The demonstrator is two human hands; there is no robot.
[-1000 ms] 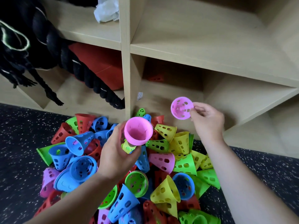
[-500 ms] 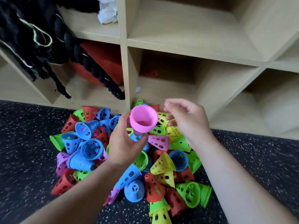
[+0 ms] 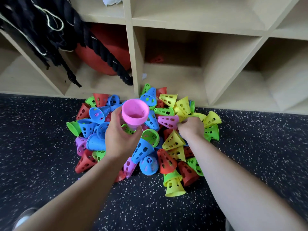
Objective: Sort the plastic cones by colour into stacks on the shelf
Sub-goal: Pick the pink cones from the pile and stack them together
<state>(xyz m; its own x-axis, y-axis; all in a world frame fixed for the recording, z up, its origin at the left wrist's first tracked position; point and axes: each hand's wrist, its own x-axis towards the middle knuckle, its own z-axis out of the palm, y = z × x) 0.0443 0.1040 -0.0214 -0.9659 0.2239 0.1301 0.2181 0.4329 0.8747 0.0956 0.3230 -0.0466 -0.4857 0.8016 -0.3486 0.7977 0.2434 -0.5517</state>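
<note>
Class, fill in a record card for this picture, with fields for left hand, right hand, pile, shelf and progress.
left hand: holds a pink stack, open end up
right hand: pinches the wide end of a loose pink cone lying on its side
pile: mixed red, blue, green, yellow and pink cones on the floor, against the shelf
shelf: one red cone at the back of a lower compartment
progress: most cones unsorted
</note>
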